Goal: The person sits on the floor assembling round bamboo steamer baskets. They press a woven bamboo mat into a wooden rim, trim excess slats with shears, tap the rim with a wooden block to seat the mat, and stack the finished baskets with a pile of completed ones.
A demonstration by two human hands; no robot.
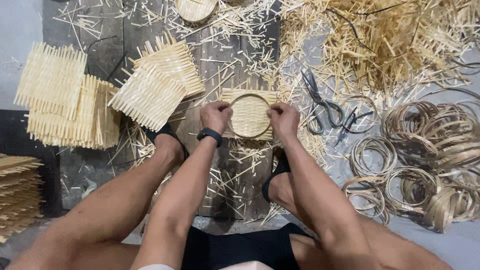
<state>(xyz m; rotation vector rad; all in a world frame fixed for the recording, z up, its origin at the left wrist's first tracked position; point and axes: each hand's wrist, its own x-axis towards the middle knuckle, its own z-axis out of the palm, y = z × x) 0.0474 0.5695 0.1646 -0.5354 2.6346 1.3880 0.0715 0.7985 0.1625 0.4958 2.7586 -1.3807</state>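
A square woven bamboo mat [249, 115] lies on dark wooden boards in front of me, with a round bamboo ring [231, 107] pressed onto it. My left hand [215, 116] grips the ring's left side; a black band sits on that wrist. My right hand [283, 119] grips the ring's right side. Both fists are closed over the rim and the mat beneath it.
Stacks of woven mats [70, 102] lie at left, two more [155, 85] nearer. Scissors [320, 102] rest right of the ring. Bamboo rings [430, 150] pile up at right. Loose strips [390, 40] heap at top right. A round basket [195, 9] sits at top.
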